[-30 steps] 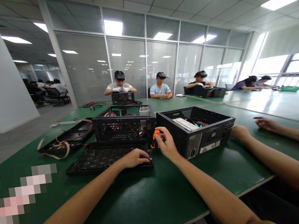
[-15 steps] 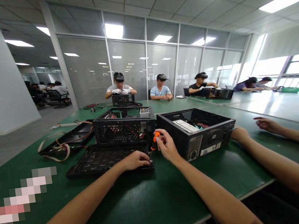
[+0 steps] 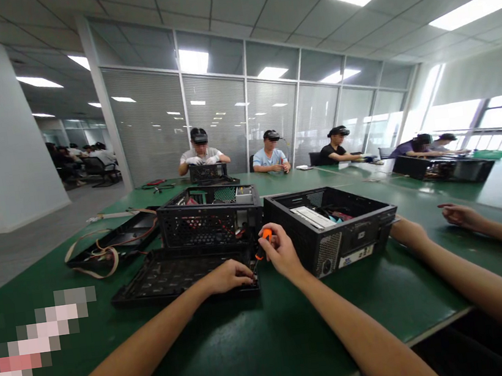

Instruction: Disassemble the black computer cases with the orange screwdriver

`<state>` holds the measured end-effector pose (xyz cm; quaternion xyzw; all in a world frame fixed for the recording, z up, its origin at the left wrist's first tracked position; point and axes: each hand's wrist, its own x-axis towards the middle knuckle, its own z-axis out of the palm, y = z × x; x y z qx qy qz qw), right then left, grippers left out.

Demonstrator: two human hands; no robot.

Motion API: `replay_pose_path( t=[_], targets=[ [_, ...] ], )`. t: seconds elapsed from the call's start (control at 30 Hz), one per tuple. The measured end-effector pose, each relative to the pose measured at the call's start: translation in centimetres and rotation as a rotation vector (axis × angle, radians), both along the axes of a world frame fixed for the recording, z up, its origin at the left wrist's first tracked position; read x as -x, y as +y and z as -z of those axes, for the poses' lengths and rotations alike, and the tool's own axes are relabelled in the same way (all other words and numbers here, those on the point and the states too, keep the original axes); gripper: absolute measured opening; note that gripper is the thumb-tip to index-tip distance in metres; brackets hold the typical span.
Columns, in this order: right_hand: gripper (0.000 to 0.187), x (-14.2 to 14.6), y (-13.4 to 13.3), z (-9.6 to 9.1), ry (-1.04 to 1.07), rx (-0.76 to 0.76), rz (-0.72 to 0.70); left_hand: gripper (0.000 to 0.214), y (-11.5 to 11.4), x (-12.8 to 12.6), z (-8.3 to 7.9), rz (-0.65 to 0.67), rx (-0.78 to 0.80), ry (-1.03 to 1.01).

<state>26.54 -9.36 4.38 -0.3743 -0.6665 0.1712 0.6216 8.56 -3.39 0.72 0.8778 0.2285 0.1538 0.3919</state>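
I locate the orange-handled screwdriver (image 3: pixel 267 235) between the black panel (image 3: pixel 163 275) and the open computer case (image 3: pixel 354 237) on the right, its shaft slanting down toward the panel's right end; I judge it light and rigid, best held by its thick handle, and the panel stiff but liable to slide, best steadied at its raised rim. I have the right hand (image 3: pixel 282 251) closed around the handle, while the left hand (image 3: pixel 229 276) sets partly curled fingers at the panel's right end; I cannot tell whether they grip anything.
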Motion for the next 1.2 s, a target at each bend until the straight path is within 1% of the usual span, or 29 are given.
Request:
replay_pose_path(
  t=[0.1, 0.2, 0.33, 0.43, 0.57, 0.7, 0.93, 1.07, 1.2],
  targets=[
    [0.031, 0.14, 0.09, 0.23, 0.040, -0.005, -0.024, 0.029, -0.09, 0.01, -0.22, 0.010, -0.016, 0.002],
    [0.037, 0.24, 0.16, 0.44, 0.068, -0.011, -0.016, 0.028, -0.14, -0.04, -0.27, -0.004, -0.019, 0.001],
    [0.030, 0.12, 0.05, 0.30, 0.019, 0.004, 0.045, 0.027, -0.15, -0.07, -0.14, -0.009, -0.006, 0.004],
    [0.030, 0.01, -0.12, 0.08, -0.033, 0.004, 0.071, 0.028, -0.13, -0.05, -0.02, -0.020, -0.011, 0.017],
    [0.032, 0.01, -0.23, 0.01, -0.053, 0.016, 0.052, 0.028, -0.10, -0.05, 0.10, -0.034, 0.001, 0.014],
    [0.032, 0.01, -0.26, 0.04, -0.058, 0.012, 0.045, 0.027, -0.06, -0.12, 0.13, -0.008, 0.030, -0.005],
    [0.028, 0.00, -0.35, -0.26, -0.064, -0.079, 0.107, 0.030, -0.02, -0.10, 0.24, -0.040, -0.006, 0.029],
    [0.033, -0.02, -0.21, -0.08, -0.075, -0.035, 0.047, 0.031, -0.11, -0.08, 0.23, -0.040, -0.005, 0.027],
    [0.037, -0.07, -0.10, 0.28, -0.036, -0.012, -0.009, 0.030, -0.16, -0.08, 0.19, -0.034, -0.005, 0.023]
  ],
)
